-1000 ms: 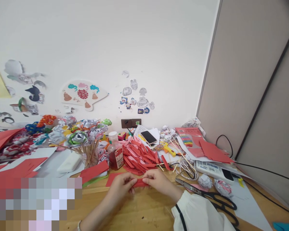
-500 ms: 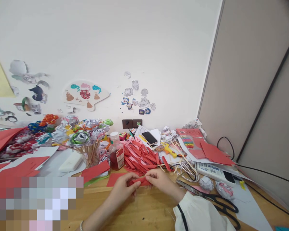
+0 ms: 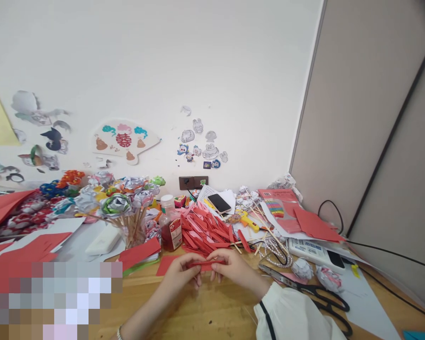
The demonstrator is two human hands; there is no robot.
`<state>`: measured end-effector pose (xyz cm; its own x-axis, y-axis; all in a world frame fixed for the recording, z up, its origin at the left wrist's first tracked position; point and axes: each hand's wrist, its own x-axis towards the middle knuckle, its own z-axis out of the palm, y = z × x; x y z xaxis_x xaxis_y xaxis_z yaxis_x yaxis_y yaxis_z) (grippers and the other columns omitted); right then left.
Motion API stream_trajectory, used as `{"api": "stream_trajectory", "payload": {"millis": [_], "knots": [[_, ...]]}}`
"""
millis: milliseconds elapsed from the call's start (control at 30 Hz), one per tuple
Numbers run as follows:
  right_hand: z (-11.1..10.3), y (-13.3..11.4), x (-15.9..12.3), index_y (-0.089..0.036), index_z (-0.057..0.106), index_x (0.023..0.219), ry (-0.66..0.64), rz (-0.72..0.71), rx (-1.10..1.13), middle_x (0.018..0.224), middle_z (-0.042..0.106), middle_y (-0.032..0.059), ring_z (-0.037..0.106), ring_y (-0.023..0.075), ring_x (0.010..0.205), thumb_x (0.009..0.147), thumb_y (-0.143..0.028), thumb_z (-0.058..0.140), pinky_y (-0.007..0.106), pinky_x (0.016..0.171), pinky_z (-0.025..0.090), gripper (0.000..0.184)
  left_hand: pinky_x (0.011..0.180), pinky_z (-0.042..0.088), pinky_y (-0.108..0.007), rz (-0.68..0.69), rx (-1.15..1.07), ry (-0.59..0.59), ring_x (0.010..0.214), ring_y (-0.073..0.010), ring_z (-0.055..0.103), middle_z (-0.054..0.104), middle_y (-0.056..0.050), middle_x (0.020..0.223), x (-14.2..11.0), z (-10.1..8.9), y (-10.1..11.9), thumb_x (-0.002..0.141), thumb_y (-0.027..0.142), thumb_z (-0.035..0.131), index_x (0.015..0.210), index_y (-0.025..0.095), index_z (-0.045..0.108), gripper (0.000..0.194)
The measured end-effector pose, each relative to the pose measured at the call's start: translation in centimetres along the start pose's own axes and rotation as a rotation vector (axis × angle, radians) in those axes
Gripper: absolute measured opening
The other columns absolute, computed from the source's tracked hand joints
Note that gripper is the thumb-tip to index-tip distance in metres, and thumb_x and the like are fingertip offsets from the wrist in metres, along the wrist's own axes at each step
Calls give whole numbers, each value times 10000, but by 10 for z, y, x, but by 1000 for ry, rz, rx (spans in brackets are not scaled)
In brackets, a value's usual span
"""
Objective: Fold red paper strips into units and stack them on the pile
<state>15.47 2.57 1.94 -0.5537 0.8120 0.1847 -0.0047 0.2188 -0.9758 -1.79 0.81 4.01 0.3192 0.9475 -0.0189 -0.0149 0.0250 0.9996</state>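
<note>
A folded strip of red paper (image 3: 207, 262) is stretched level between my two hands, just above the front of the table. My left hand (image 3: 182, 273) pinches its left end between thumb and fingers. The right end is gripped by my right hand (image 3: 233, 269), thumb below and fingers over it. Right behind my hands lies a heap of red and pink paper strips (image 3: 205, 229). A flat red paper sheet (image 3: 165, 265) rests on the table beside my left hand.
Left of the heap stand a bottle of red liquid (image 3: 171, 231) and a cup of paper flowers (image 3: 131, 231). At right lie black-handled scissors (image 3: 315, 292), crumpled paper balls (image 3: 302, 269), a yellow glue gun (image 3: 250, 221) and a phone (image 3: 219, 203). A wall (image 3: 226, 56) rises behind the table.
My fingers have shifted along the red strip, which now looks narrower and straighter between them. My right hand's fingers have curled further under it. The view has shifted slightly.
</note>
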Motion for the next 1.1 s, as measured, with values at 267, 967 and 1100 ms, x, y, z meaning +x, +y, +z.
{"api": "stream_trajectory", "payload": {"millis": [267,967,1100], "knots": [[-2,4,1,-151,590,849,62,-51,-26,673,555,-5,525,82,528,729,-193,505,200,514,403,153,494,437,-231,-72,-128,11,473,-115,554,605,11,508,0,-5,-2,512,303,707,683,126,597,270],[-1,3,-1,-141,570,702,99,17,-163,519,546,-25,509,96,482,688,-335,582,190,482,379,194,320,271,-173,-30,360,35,289,-62,383,442,85,328,-1,-4,-8,575,511,586,515,170,444,374],[-8,4,0,-143,548,610,128,47,-287,437,505,-42,440,75,406,667,-393,597,176,417,308,261,293,260,-163,-59,334,40,269,-56,389,497,71,358,-1,-7,-5,559,517,599,515,177,415,390]]}}
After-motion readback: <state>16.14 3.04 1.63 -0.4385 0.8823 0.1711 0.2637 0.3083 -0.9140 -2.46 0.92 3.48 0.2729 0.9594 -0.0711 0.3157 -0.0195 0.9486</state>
